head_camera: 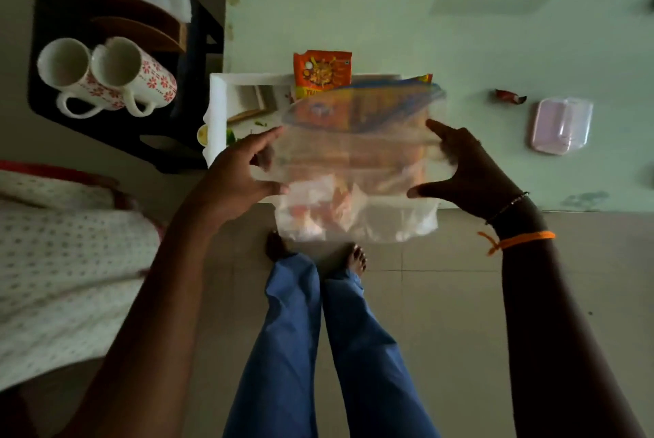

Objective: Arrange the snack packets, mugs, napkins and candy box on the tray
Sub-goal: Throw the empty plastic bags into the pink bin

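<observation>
I hold a clear plastic bag [354, 168] with a blue zip edge over the white tray [217, 108] at the table's near edge. My left hand [244, 175] grips its left side and my right hand [460, 172] grips its right side, thumb below and fingers above. Through the blurred bag I see orange snack packets. An orange snack packet [322, 72] lies at the tray's far edge. Two white mugs [106, 76] with red flowers lie on a black stool at the left, beside a wooden napkin holder [148, 23] with white napkins. A pale pink lidded box [561, 126] sits on the table at the right.
A small red wrapper [508, 97] lies on the pale green table [424, 23] near the box. The black stool [106, 140] stands left of the table. A dotted cloth [60, 260] lies at the far left. My legs and bare feet are on the tiled floor.
</observation>
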Action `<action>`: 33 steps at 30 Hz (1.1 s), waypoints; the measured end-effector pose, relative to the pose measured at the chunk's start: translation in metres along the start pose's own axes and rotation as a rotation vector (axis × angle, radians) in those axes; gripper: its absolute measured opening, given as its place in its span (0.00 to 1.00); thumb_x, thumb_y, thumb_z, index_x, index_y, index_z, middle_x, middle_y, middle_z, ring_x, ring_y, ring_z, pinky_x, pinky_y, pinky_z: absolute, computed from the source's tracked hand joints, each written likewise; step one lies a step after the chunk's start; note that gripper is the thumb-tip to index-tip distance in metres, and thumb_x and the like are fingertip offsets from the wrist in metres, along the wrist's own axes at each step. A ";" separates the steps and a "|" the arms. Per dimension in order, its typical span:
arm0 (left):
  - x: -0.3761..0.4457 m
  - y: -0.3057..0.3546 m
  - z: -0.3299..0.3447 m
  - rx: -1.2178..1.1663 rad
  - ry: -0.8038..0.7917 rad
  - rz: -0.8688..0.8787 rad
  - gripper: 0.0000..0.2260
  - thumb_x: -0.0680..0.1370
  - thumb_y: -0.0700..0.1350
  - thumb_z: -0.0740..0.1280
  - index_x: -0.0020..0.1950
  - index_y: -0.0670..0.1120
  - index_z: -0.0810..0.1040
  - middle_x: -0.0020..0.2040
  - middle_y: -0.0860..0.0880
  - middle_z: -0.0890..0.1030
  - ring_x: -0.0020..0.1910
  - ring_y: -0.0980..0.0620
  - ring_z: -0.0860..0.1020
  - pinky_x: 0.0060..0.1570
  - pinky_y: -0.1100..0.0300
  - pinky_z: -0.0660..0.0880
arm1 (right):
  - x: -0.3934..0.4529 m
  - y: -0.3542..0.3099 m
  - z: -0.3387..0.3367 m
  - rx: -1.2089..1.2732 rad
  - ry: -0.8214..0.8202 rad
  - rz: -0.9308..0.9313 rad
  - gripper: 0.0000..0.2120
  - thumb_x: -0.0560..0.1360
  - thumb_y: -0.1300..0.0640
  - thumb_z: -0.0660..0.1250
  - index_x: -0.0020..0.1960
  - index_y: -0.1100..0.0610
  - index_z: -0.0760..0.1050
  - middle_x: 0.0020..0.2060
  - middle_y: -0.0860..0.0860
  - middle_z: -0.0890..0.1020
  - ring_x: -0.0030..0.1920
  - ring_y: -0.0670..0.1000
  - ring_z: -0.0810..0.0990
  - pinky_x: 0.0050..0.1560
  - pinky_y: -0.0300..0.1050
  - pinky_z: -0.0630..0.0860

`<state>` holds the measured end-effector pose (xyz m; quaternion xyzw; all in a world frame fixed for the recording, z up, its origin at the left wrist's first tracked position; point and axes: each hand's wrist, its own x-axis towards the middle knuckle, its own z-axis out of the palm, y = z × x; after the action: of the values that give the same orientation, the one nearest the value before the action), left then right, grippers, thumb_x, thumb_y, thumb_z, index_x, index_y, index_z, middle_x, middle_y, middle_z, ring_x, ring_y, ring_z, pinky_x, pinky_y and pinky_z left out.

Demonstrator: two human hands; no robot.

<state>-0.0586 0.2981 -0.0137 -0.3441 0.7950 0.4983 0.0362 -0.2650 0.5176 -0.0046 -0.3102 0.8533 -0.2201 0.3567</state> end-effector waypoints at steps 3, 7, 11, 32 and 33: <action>0.004 0.022 0.003 0.205 0.187 0.126 0.17 0.67 0.35 0.73 0.55 0.43 0.80 0.46 0.43 0.78 0.42 0.52 0.73 0.45 0.67 0.69 | -0.006 0.003 -0.012 -0.124 0.151 0.003 0.20 0.64 0.53 0.76 0.54 0.58 0.80 0.46 0.61 0.74 0.52 0.62 0.72 0.53 0.50 0.67; 0.016 0.045 0.013 0.113 0.437 0.179 0.10 0.71 0.38 0.69 0.52 0.41 0.79 0.52 0.45 0.73 0.49 0.53 0.73 0.51 0.75 0.68 | -0.024 0.013 -0.027 0.094 0.308 -0.107 0.10 0.69 0.57 0.72 0.46 0.63 0.78 0.47 0.57 0.76 0.48 0.54 0.75 0.48 0.34 0.72; 0.015 0.068 0.046 -0.571 0.347 -0.201 0.19 0.71 0.52 0.70 0.60 0.51 0.72 0.56 0.53 0.79 0.51 0.57 0.77 0.43 0.63 0.73 | -0.042 0.024 -0.030 0.470 0.412 -0.008 0.06 0.72 0.67 0.66 0.43 0.57 0.73 0.36 0.51 0.81 0.35 0.53 0.79 0.39 0.37 0.77; 0.074 0.115 0.127 -0.594 -0.514 -0.520 0.48 0.48 0.65 0.76 0.66 0.50 0.70 0.55 0.47 0.81 0.52 0.48 0.80 0.43 0.55 0.79 | -0.050 0.064 0.013 0.850 0.229 0.330 0.30 0.67 0.78 0.66 0.65 0.65 0.60 0.29 0.53 0.71 0.29 0.46 0.71 0.36 0.37 0.73; 0.077 0.115 0.130 -0.552 -0.499 -0.501 0.43 0.54 0.60 0.76 0.65 0.48 0.70 0.53 0.47 0.81 0.50 0.50 0.81 0.44 0.55 0.80 | -0.047 0.066 0.011 0.822 0.210 0.310 0.31 0.67 0.77 0.67 0.65 0.64 0.60 0.29 0.53 0.71 0.30 0.47 0.70 0.36 0.36 0.72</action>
<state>-0.2215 0.3956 -0.0209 -0.3920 0.4911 0.7354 0.2535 -0.2552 0.5948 -0.0286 0.0128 0.7629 -0.5151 0.3904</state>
